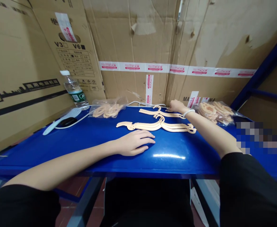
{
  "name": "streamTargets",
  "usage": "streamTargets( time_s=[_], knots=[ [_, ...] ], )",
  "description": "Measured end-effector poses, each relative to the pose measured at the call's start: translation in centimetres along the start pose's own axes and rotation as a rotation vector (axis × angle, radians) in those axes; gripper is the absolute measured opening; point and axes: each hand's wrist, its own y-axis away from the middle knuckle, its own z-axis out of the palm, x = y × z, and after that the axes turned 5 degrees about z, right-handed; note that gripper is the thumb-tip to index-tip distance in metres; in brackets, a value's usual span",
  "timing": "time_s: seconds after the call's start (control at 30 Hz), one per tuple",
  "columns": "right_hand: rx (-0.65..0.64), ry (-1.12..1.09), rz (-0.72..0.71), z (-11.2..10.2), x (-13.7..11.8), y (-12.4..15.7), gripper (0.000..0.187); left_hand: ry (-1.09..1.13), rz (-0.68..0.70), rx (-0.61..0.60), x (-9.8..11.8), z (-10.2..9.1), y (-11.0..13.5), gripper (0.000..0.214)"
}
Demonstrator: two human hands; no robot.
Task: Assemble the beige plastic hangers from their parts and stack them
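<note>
My left hand (137, 142) lies palm down on the blue tabletop (119, 162), its fingers spread and holding nothing. Just beyond it is a group of peach plastic clothes hangers (150, 126), lying flat with their hooks pointing away from me. A second, smaller group of the same hangers (150, 112) lies behind. My right hand (176, 106) reaches to the back of the table, over the right part of that rear group, with fingers curled down. A bit of peach plastic shows under the fingertips; what they grip is mostly hidden. A white beaded bracelet (189, 113) circles the right wrist.
Clear bags of peach hanger parts lie at left (107, 108) and right (214, 112). A water bottle (74, 91), a pale blue paddle-shaped tool (62, 120) and a dark oval object (68, 122) stand or lie at far left. Cardboard (138, 41) walls the back.
</note>
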Motion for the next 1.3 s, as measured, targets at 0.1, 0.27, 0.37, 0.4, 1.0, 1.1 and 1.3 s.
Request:
streamTargets(
  time_s=[0.1,0.27,0.37,0.4,1.0,1.1,1.3],
  knots=[
    [0.023,0.031,0.038,0.2,-0.5,-0.1,0.044,-0.006,-0.004,-0.006,0.0,0.0,0.0,0.036],
    [0.025,0.074,0.041,0.1,-0.5,0.0,0.043,-0.003,-0.004,-0.006,0.0,0.0,-0.1,0.036],
    [0.047,0.086,0.014,-0.2,-0.2,0.3,0.042,0.004,-0.007,0.000,0.0,-0.1,-0.1,0.035],
    [0.062,0.088,0.002,-0.3,-0.1,0.4,0.040,0.005,-0.006,0.001,0.0,-0.1,-0.1,0.035],
    [0.436,-1.083,-0.383,-4.1,-3.3,15.5,0.016,0.335,-0.149,0.085,1.9,-0.6,-0.9,0.034],
    [0.288,-1.350,-0.449,-3.7,-5.3,17.4,0.027,0.522,-0.274,0.090,2.8,-0.6,-1.7,0.036],
    [0.124,-1.504,-0.440,-1.7,-7.1,19.0,0.020,0.889,-0.459,0.370,2.2,1.7,-2.5,0.041]
  ],
)
